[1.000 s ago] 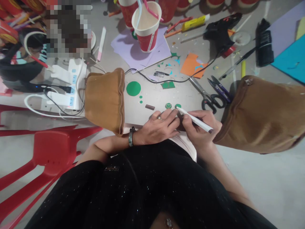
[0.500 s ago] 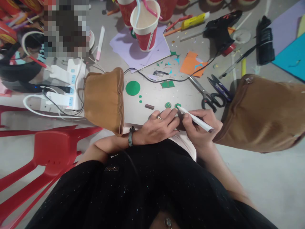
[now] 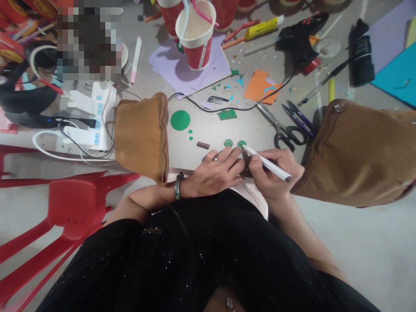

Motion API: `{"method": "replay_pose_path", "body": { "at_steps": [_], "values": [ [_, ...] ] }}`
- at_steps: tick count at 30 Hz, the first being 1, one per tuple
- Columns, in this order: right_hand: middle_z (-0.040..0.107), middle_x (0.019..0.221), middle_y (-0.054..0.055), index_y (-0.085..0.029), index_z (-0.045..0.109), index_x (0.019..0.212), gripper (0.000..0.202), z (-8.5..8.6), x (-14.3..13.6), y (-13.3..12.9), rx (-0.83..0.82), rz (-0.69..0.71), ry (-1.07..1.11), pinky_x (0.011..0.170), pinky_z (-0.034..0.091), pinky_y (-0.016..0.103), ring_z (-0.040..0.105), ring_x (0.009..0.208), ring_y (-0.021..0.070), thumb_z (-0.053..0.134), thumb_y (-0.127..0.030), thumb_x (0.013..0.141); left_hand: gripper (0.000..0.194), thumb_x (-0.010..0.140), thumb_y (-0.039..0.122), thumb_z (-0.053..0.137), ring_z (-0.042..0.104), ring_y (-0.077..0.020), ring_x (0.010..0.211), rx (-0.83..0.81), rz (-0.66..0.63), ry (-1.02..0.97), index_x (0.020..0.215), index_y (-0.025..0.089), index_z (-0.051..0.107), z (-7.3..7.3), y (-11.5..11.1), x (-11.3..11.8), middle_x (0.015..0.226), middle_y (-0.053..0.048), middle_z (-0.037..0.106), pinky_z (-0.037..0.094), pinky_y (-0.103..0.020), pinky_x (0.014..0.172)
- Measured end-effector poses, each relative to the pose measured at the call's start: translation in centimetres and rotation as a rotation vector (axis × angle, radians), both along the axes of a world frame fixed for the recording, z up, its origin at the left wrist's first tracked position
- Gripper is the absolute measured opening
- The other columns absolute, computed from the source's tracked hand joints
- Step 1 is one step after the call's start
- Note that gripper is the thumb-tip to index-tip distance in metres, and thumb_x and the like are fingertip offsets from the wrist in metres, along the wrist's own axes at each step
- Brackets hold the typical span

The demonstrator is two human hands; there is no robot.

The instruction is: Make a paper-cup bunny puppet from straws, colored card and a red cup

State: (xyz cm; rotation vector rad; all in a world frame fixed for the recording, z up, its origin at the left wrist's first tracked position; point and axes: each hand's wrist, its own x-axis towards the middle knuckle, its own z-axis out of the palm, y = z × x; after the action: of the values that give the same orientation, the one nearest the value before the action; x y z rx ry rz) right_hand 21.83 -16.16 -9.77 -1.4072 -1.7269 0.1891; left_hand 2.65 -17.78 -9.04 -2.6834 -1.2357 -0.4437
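Observation:
My right hand (image 3: 280,173) grips a white marker pen (image 3: 267,163), its tip resting on a small green paper circle (image 3: 241,143). My left hand (image 3: 219,173) lies at the table edge with fingers stretched out, a fingertip at that circle's lower edge. Just left sits a second small green circle (image 3: 228,142) with a heart-like outline drawn on it. A dark brown pen cap (image 3: 203,145) lies on the table above my left hand. Farther left are a large green circle (image 3: 180,120) and two tiny green dots (image 3: 190,134).
Brown sleeve-like cloth covers flank the hands, one left (image 3: 139,134), one right (image 3: 360,156). Scissors (image 3: 282,132) lie near my right hand. Behind are a paper cup (image 3: 198,52), orange paper (image 3: 260,86), a black glue gun (image 3: 297,41), and a power strip (image 3: 105,108).
The view has shifted very slightly. The pen tip stays on the small green circle, where the dark marking looks slightly different; both hands hold nearly the same place.

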Motion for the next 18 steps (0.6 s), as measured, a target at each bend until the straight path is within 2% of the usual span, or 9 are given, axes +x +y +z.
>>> {"method": "replay_pose_path", "body": {
  "at_steps": [7, 13, 18],
  "values": [
    [0.074, 0.071, 0.003, -0.025, 0.064, 0.084, 0.017, -0.09, 0.23, -0.02, -0.014, 0.005, -0.012, 0.051, 0.054, 0.032, 0.068, 0.054, 0.0182, 0.067, -0.039, 0.093, 0.041, 0.11, 0.052, 0.046, 0.063, -0.0236, 0.134, 0.036, 0.003, 0.008, 0.127, 0.024, 0.071, 0.02, 0.05, 0.0, 0.151, -0.007, 0.068, 0.04, -0.038, 0.108],
    [0.076, 0.072, 0.002, -0.024, 0.066, 0.088, 0.011, -0.08, 0.16, 0.06, 0.089, 0.016, -0.016, 0.049, 0.053, 0.029, 0.07, 0.054, 0.0174, 0.07, -0.032, 0.092, 0.043, 0.11, 0.054, 0.046, 0.064, -0.0234, 0.132, 0.05, -0.001, -0.007, 0.127, 0.023, 0.071, -0.18, 0.04, -0.01, 0.148, -0.007, 0.07, 0.04, -0.038, 0.108],
    [0.076, 0.072, 0.001, -0.023, 0.066, 0.087, 0.011, -0.04, 0.02, 0.06, 0.098, 0.032, -0.036, 0.049, 0.052, 0.028, 0.069, 0.053, 0.0161, 0.07, -0.031, 0.093, 0.044, 0.109, 0.053, 0.048, 0.062, -0.0247, 0.136, -0.006, -0.002, 0.009, 0.132, 0.022, 0.069, -0.08, -0.11, -0.01, 0.154, -0.009, 0.066, 0.037, -0.038, 0.111]
  ]
}}
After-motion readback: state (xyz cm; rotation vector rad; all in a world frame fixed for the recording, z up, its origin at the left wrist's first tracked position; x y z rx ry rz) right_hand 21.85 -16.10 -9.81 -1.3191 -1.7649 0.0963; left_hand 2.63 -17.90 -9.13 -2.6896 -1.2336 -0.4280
